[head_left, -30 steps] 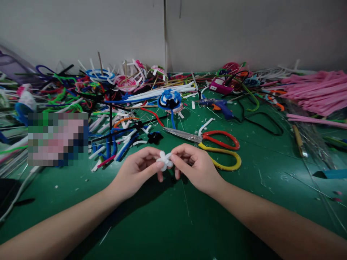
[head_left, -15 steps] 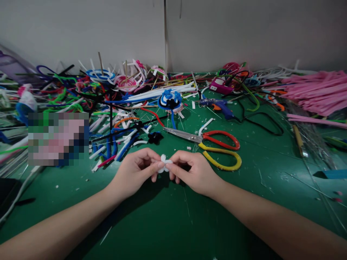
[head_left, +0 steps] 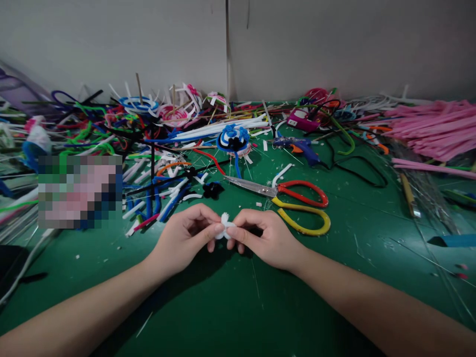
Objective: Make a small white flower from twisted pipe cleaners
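Between my fingertips is a small white pipe-cleaner flower (head_left: 225,219), its rounded loops partly hidden by my thumbs. My left hand (head_left: 189,233) pinches it from the left side. From the right, my right hand (head_left: 262,235) grips it between thumb and forefinger. Just beyond the hands lie scissors (head_left: 273,191) with one red and one yellow handle, blades pointing left. A black pipe-cleaner flower (head_left: 212,190) rests on the green table (head_left: 238,307) behind my left hand. Farther back sits a blue and white coiled pipe-cleaner piece (head_left: 233,139) with a blue stem.
A blue glue gun (head_left: 301,148) with a black cord lies behind the scissors. Pink pipe cleaners (head_left: 439,129) are heaped at the right. Cut blue and white pieces (head_left: 158,198) lie at the left. A brown-handled tool (head_left: 409,193) is at the right.
Both hands stay almost in place. The white flower has turned slightly between the fingers, and my right fingertips have shifted a little to the left.
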Motion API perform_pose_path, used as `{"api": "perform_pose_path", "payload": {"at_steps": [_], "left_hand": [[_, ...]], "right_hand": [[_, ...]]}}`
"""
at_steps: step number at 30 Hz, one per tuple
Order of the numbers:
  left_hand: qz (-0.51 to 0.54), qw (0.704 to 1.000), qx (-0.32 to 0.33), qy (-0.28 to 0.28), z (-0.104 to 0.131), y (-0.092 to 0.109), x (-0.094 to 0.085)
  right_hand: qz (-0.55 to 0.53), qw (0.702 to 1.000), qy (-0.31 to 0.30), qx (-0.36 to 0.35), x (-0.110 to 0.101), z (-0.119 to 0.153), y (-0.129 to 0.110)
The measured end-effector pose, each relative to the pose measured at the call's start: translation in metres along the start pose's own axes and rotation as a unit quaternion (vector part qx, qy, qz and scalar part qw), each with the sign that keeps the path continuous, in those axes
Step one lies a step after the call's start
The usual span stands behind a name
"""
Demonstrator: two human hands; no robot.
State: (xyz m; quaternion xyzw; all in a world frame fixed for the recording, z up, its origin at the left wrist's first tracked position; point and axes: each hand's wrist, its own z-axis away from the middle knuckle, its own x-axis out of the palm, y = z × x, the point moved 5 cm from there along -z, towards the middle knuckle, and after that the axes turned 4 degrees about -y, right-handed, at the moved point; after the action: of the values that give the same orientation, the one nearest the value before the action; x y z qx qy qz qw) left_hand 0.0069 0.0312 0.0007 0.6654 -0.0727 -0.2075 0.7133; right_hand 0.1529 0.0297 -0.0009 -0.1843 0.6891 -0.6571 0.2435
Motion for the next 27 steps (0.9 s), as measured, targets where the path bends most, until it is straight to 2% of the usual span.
{"api": "perform_pose_path", "payload": {"at_steps": [5, 14, 27], "left_hand": [[-0.013, 1.000, 0.004, -0.006, 0.001, 0.000, 0.002], [0.038, 0.998, 0.010, -0.052, -0.001, -0.001, 0.006], [0.036, 0.993, 0.003, -0.113, 0.001, -0.001, 0.011]], "right_hand": [[0.047, 0.999, -0.003, -0.014, 0.001, 0.001, -0.003], [0.095, 0.995, 0.005, -0.032, 0.000, 0.002, -0.009], [0.117, 0.991, -0.035, -0.047, 0.005, 0.003, -0.008]]}}
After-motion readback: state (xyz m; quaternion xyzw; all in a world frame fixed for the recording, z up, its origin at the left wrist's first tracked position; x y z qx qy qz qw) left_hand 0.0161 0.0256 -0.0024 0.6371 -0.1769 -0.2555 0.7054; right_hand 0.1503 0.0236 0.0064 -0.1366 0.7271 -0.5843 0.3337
